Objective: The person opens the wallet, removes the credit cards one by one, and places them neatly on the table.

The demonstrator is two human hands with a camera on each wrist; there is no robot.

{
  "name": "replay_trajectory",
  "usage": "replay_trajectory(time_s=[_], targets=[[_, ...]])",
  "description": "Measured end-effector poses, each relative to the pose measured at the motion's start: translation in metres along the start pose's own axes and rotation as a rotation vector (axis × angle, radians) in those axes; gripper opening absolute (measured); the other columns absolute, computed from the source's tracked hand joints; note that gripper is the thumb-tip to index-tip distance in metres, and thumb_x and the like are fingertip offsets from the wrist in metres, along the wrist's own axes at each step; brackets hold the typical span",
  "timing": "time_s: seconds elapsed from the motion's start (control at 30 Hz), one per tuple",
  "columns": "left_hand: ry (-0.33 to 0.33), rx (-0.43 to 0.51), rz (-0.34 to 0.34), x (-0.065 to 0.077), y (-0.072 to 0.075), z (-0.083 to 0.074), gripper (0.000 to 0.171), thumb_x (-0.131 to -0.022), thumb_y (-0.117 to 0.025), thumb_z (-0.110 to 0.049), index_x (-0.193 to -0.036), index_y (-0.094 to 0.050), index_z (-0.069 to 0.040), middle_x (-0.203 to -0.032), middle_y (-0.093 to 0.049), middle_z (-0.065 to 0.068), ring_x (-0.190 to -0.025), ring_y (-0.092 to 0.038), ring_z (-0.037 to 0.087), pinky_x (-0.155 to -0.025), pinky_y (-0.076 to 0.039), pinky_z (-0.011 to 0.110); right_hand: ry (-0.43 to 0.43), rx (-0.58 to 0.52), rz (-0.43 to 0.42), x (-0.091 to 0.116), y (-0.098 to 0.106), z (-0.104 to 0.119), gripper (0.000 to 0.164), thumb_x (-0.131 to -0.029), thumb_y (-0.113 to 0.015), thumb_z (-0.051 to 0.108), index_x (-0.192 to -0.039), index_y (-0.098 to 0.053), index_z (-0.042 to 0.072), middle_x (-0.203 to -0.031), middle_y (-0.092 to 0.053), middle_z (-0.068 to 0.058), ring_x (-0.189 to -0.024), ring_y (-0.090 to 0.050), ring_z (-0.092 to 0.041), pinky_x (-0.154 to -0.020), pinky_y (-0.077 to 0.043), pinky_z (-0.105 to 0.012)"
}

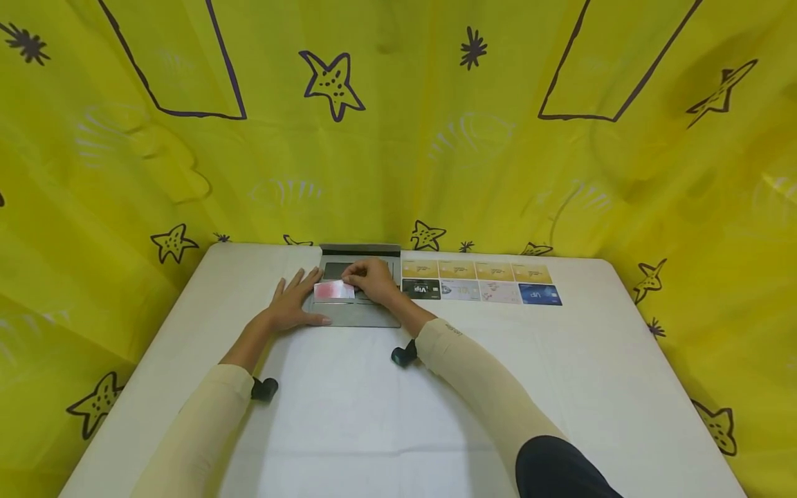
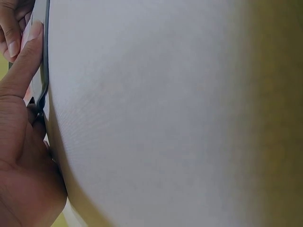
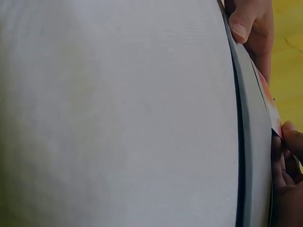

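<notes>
A grey card holder (image 1: pixel 367 317) lies unfolded at the table's far side, with dark slots on its upper part. My right hand (image 1: pixel 376 280) pinches the right end of a pink and white card (image 1: pixel 331 290) between thumb and fingers. That card lies low over the holder's left part; whether any of it is in a slot I cannot tell. My left hand (image 1: pixel 292 303) rests at the holder's left edge with its fingers spread, the thumb along the near edge. In the right wrist view the card (image 3: pixel 271 101) shows edge-on above the holder (image 3: pixel 253 118).
Right of the holder, several cards lie in two rows: gold cards (image 1: pixel 457 270) behind, then a black card (image 1: pixel 421 289), two pale cards (image 1: pixel 459 290) and a blue card (image 1: pixel 539 294). A yellow patterned curtain (image 1: pixel 398 152) hangs behind the white table (image 1: pixel 398 401).
</notes>
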State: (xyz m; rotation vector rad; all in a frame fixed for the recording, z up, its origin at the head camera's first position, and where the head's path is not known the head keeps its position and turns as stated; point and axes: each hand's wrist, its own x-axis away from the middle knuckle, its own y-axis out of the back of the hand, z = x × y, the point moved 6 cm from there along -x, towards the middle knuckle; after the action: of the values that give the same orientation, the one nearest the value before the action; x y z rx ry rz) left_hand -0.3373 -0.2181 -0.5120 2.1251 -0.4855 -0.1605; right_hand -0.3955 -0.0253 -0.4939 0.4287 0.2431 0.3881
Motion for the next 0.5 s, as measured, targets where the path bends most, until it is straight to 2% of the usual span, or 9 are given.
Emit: replay_trajectory(time_s=[0.23,0.5], targets=[[0.013,-0.005,0.006,-0.0008,-0.0015,0.0034,0.114,-0.085,-0.085,-0.046,-0.167,-0.02,-0.003,-0.174,-0.013,0.021,-0.159,0.002,0.046,-0.121,0.012,0.067,-0.007,-0.031,-0.093,-0.0014,0.0048,-0.0058,0.009,-0.096,-0.078,0.008,-0.1,-0.081,0.001,-0.093,-0.078,-0.008,-0.076,-0.061,-0.007,-0.069,-0.05,-0.019],[0.014,-0.023,0.013,-0.0018,-0.0023,0.004,0.113,-0.086,-0.084,-0.046,-0.167,-0.019,-0.003,-0.174,-0.011,0.019,-0.159,0.003,0.044,-0.121,0.012,0.067,-0.022,0.04,-0.082,-0.0021,0.0082,-0.0045,0.012,-0.098,-0.076,0.012,-0.104,-0.082,0.004,-0.098,-0.078,-0.006,-0.084,-0.063,-0.012,-0.075,-0.05,-0.022]])
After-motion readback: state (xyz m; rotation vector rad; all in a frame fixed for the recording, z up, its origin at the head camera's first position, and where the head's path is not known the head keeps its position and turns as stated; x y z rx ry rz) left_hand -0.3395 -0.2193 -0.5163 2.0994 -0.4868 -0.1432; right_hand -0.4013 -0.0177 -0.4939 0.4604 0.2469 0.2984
